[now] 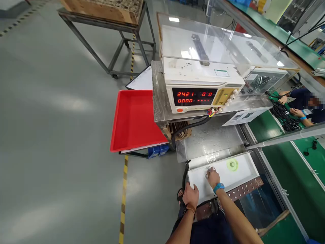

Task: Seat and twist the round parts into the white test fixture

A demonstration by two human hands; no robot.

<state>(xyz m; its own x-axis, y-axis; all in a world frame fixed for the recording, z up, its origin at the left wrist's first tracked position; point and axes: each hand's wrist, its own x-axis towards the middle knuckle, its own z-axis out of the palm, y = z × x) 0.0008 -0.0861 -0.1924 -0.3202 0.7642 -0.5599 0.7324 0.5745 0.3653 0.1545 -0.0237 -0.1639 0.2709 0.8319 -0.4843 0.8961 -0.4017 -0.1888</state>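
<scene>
Both hands work on the white tray [243, 176] at the table edge: the left hand [191, 196] lies flat on its near corner, holding nothing, and the right hand [212, 177] closes over a small round white part [207, 170]. A steady tray helps. Just beyond lies a green ring [232, 164]; farther, a power supply [200, 88].

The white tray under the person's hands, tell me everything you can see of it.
The white tray is shallow and rectangular with low raised walls, probably plastic or painted metal. It lies flat, skewed to the picture, on the workstation below the steel shelf that carries the power supply. A pale green disc lies inside it. The left hand rests on its near corner; the right hand presses on a small whitish round part inside.
</scene>
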